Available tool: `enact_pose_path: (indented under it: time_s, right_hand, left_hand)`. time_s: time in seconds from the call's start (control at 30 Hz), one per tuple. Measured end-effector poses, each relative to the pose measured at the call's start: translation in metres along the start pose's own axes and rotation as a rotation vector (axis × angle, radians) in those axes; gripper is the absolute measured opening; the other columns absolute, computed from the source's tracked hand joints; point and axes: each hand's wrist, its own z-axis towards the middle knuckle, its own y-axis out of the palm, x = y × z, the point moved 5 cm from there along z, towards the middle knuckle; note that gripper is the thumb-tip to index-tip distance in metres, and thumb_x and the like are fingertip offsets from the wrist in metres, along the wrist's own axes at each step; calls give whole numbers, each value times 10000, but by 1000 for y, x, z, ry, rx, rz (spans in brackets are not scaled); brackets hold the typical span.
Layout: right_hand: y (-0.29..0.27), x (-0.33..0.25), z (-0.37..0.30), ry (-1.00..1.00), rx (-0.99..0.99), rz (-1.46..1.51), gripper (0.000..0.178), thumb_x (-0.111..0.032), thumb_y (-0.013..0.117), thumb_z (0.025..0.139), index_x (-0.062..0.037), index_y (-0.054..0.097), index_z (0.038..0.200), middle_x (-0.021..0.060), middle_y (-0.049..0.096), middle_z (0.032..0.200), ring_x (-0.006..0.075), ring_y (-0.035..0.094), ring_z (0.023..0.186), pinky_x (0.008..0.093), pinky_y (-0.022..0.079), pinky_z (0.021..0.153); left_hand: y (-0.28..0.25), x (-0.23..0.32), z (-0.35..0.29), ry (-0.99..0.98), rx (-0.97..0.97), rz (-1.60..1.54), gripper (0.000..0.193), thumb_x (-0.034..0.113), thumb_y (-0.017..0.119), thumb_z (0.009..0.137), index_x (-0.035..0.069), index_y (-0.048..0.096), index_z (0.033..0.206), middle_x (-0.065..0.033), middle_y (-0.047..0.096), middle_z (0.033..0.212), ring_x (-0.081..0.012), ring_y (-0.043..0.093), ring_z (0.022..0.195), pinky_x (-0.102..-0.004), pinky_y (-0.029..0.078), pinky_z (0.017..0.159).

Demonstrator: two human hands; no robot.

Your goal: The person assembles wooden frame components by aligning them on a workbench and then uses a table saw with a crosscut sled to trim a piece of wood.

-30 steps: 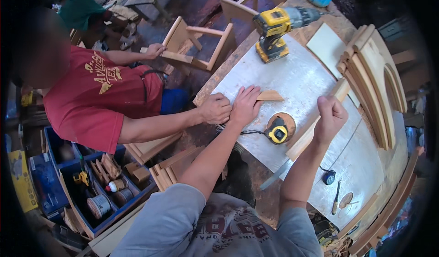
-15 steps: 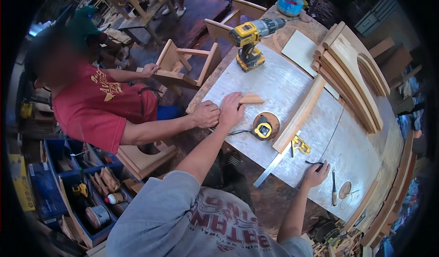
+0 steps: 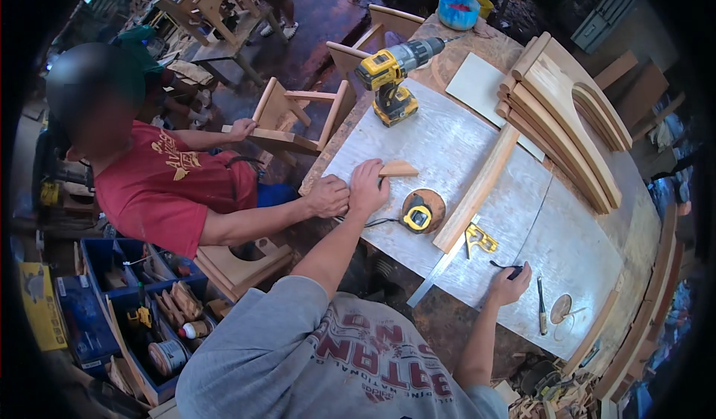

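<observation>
My left hand [image 3: 365,188] is closed around the near end of a small light-brown wood block [image 3: 400,168], at the left side of the metal-topped table. A co-worker's fist [image 3: 328,197] sits right beside it. A yellow tape measure [image 3: 418,216] lies just right of that hand, over a round brown patch. My right hand [image 3: 511,286] rests low at the front edge, its fingers closed on a small black object [image 3: 514,271] with a thin tip; its kind is unclear. Near it lie a yellow-headed combination square [image 3: 482,239] and a chisel-like tool [image 3: 542,307].
A yellow cordless drill [image 3: 391,83] stands at the far left of the table. One long wood strip [image 3: 477,188] crosses the middle. Curved wood panels [image 3: 567,121] are stacked at the right. A blue bucket [image 3: 458,10] stands at the back, and a blue tool box [image 3: 112,300] lower left.
The whole view has shifted slightly, with table things appearing a little lower and to the left. Both hands keep their places and grips; nothing was picked up or let go.
</observation>
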Motion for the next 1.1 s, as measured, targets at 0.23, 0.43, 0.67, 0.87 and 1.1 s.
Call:
enact_pose_path:
  time_s: [0.23, 0.43, 0.67, 0.87, 1.1]
  right_hand:
    - [-21, -20, 3, -211, 154, -1, 452, -145, 662, 824, -5, 669, 1254, 253, 625, 1321, 436, 581, 1218, 555, 430, 1049]
    - [26, -132, 10, -94, -344, 520, 334, -133, 743, 848, -1, 717, 1154, 164, 722, 1124, 301, 688, 952, 365, 540, 836]
    - [68, -221, 27, 71, -519, 281, 844, -304, 788, 703, 65, 536, 1418, 340, 686, 1125, 481, 656, 1089, 492, 516, 963]
    - [51, -210, 29, -140, -644, 292, 746, -216, 720, 697, 36, 591, 1387, 341, 686, 1075, 474, 648, 1036, 503, 502, 954]
    - [61, -224, 8, -136, -560, 474, 673, -152, 694, 706, 52, 609, 1342, 286, 685, 1123, 437, 602, 1101, 484, 478, 983]
  left_hand:
    - [-7, 2, 3, 22, 30, -64, 435, 182, 707, 828, 80, 647, 1247, -121, 642, 1310, -332, 568, 1249, -482, 421, 1083]
    - [-6, -1, 4, 99, -82, -117, 410, 255, 662, 929, 103, 650, 1309, -126, 614, 1387, -320, 555, 1279, -456, 383, 1109]
    - [2, -5, 11, 107, -104, -148, 359, 301, 630, 960, 158, 663, 1288, -90, 592, 1402, -280, 505, 1333, -503, 315, 1145]
    - [23, 14, 19, 109, -155, -125, 382, 348, 584, 992, 191, 647, 1334, -80, 562, 1455, -281, 486, 1370, -549, 264, 1181]
    - [42, 25, 33, 111, -194, -162, 374, 336, 595, 989, 212, 649, 1338, -70, 561, 1458, -274, 485, 1374, -557, 262, 1199]
